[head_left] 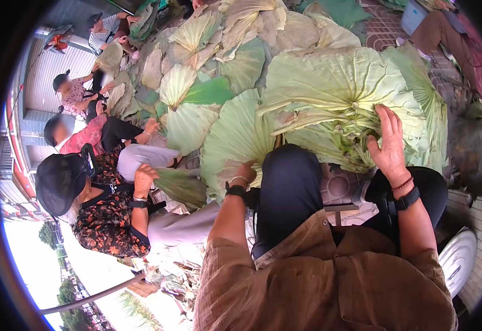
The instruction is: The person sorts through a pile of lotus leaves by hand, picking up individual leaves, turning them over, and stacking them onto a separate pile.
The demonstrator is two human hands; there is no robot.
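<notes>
A large pale green lotus leaf (pixel 235 135) stands spread out at the left of my knees. My left hand (pixel 245 172) is at its lower part, fingers closed on the leaf. In front of my lap lies a stack of big dried lotus leaves (pixel 335 77), veined and folded, its stem ends bunched near the middle. My right hand (pixel 389 140) rests against the near right edge of this stack, thumb and fingers apart. More leaf edges (pixel 431 116) hang down at the stack's right side.
Many dried leaves (pixel 191 36) cover the ground ahead. Close on my left sits a person in a flowered top (pixel 111 223), a leaf (pixel 181 186) by their knees. Other people sit farther along the left; one is at the upper right (pixel 445 33). A white round lid (pixel 458 259) stands at my right.
</notes>
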